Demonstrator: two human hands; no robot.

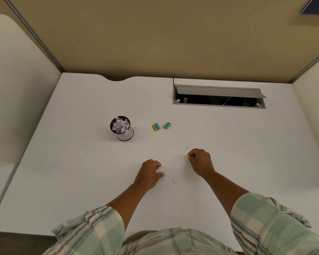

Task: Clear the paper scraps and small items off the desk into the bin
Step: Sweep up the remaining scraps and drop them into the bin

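Observation:
A small round bin (122, 128) with a dark rim stands on the white desk (81, 172), left of centre, filled with white paper scraps. Two small blue-and-yellow items (155, 127) (167, 125) lie side by side to its right. Tiny white paper scraps (170, 180) are scattered near the desk's middle, with one more scrap (187, 147) farther back. My left hand (149, 173) rests on the desk, fingers curled, fingertips touching the scraps. My right hand (200, 161) is curled into a fist just below the lone scrap; what it holds is hidden.
A grey cable hatch (219, 97) stands open at the desk's back right, with a thin black cable beside it. Tan partition panels wall in the back and both sides. A curved notch cuts the desk's back edge.

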